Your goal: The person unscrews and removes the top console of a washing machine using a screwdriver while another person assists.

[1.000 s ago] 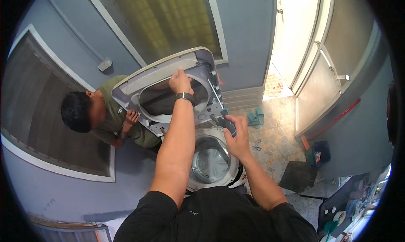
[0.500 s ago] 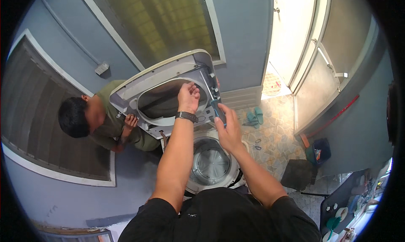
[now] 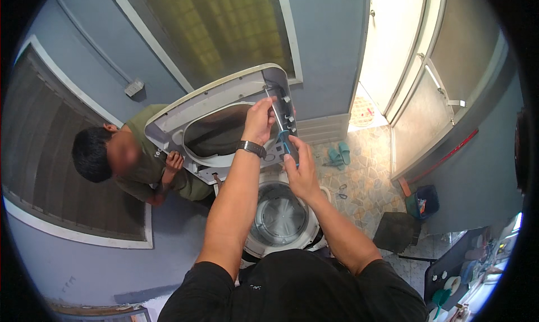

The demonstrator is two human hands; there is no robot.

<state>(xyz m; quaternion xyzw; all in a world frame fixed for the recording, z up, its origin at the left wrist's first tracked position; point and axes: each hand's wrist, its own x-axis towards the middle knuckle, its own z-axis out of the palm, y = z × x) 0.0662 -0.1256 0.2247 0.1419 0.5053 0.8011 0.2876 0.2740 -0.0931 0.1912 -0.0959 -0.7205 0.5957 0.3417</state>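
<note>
A top-loading washing machine stands below me with its round steel drum (image 3: 279, 216) exposed. Its grey top panel (image 3: 222, 100) with the lid opening is tipped up on edge behind the drum. My right hand (image 3: 299, 169) grips the blue-and-black handle of a screwdriver (image 3: 279, 122), whose shaft points up to the panel's upper right corner. My left hand (image 3: 259, 120), with a watch on the wrist, pinches the shaft near the tip against the panel. Another person (image 3: 120, 156) crouches at the left, one hand (image 3: 173, 161) on the panel's lower edge.
A frosted window fills the wall behind the panel. An open doorway (image 3: 393, 47) lies at the upper right. A pair of green slippers (image 3: 338, 153) lies on the patterned tile floor. A dark bucket (image 3: 423, 201) and a dark mat (image 3: 397, 231) sit at the right.
My left hand has come down from the panel's top rim to the screwdriver shaft. My right hand has lifted the screwdriver up to the panel's upper right corner.
</note>
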